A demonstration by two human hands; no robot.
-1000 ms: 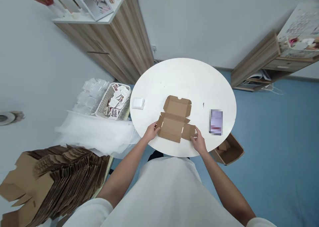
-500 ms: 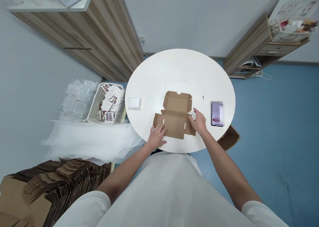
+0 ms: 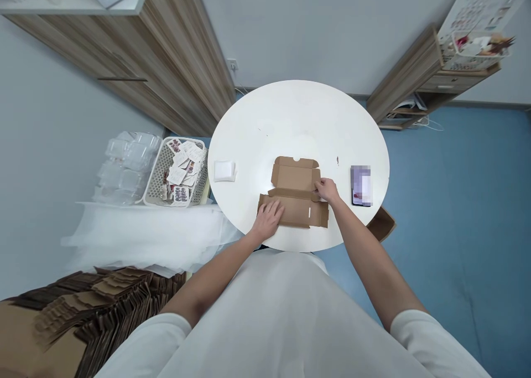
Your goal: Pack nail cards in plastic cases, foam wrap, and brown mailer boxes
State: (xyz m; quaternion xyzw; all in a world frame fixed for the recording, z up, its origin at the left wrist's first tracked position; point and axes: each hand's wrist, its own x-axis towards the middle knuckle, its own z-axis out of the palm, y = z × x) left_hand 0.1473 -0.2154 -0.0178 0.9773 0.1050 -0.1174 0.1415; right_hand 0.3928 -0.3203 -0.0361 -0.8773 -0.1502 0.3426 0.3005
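An unfolded brown cardboard box (image 3: 296,177) lies on the round white table (image 3: 307,118). Its creased flaps stand out at the sides, and one cut slot shows on the near panel. My left hand (image 3: 269,220) rests flat on the near left of that panel, fingers stretched out. With fingers pinched together, my right hand (image 3: 326,190) grips a side flap of the box near the middle crease. The fingertips there are partly hidden.
A phone (image 3: 361,186) lies at the table's right, and small white packets (image 3: 224,171) at its left. Beside the table are a basket of cards (image 3: 155,182), clear plastic containers (image 3: 124,165), white sheets (image 3: 145,231) and stacked cardboard (image 3: 116,306). An open carton (image 3: 382,224) stands below right.
My left hand has slid right and further onto the near panel, covering its left slot. My right hand has moved slightly inward and now pinches the side flap.
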